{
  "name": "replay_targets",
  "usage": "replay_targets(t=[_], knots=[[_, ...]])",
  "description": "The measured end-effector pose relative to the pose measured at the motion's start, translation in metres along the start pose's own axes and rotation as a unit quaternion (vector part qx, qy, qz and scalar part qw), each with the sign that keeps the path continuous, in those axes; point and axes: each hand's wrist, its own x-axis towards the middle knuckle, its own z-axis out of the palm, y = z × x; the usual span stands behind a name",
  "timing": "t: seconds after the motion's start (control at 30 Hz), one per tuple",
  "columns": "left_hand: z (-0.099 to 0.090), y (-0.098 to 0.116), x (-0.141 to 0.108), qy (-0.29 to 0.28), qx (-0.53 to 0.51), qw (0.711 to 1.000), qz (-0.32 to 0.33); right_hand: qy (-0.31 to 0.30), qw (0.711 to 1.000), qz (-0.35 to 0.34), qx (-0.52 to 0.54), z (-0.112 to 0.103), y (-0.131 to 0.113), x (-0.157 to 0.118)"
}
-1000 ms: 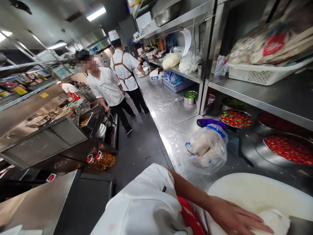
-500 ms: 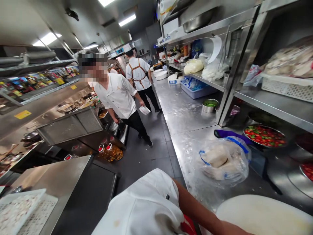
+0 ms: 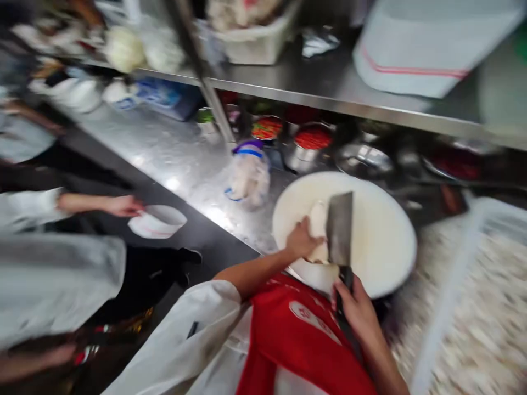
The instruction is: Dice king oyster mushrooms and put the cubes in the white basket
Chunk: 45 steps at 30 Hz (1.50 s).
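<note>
On a round white cutting board (image 3: 381,230) lies a pale, whitish piece of food (image 3: 318,222). My left hand (image 3: 303,240) grips its near left side, fingers round it. My right hand (image 3: 353,299) is closed on the dark handle of a wide cleaver (image 3: 340,227). The cleaver's blade stands just right of the pale piece; whether it touches it is blurred. To the left of the board, a clear plastic bag (image 3: 247,178) with pale contents rests on the steel counter (image 3: 197,170).
Beyond the board stand metal pots of chopped red peppers (image 3: 313,138) under a steel shelf (image 3: 349,104). A white tray (image 3: 447,296) of pale pieces sits at right. At left, a person's hand (image 3: 123,206) holds a white container (image 3: 157,222).
The view has swung right and down, bringing the board, both my hands, the cleaver and the pale piece into view. The person with the white container now appears closer, at the left edge.
</note>
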Motion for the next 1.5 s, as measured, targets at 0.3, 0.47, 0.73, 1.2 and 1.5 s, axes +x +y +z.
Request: replay_targets(t=[0.3,0.47,0.73,1.2,1.5], knots=[[0.01,-0.003,0.034,-0.095,0.036,0.993,0.056,0.135,0.971,0.105,0.168,0.009,0.02,-0.018],[0.005,-0.002,0.053,-0.08,-0.018,0.996,0.036,0.188,0.968,0.12,0.112,0.008,0.025,-0.029],[-0.001,0.001,0.049,-0.039,0.18,0.974,0.132,0.113,0.963,0.162,0.181,0.009,0.033,-0.031],[-0.052,-0.006,0.118,-0.342,0.223,0.809,0.422,0.114,0.936,0.18,0.282,0.017,0.002,-0.029],[-0.041,0.004,0.128,-0.368,0.154,0.852,0.338,0.099,0.972,0.167,0.13,-0.006,-0.015,-0.049]])
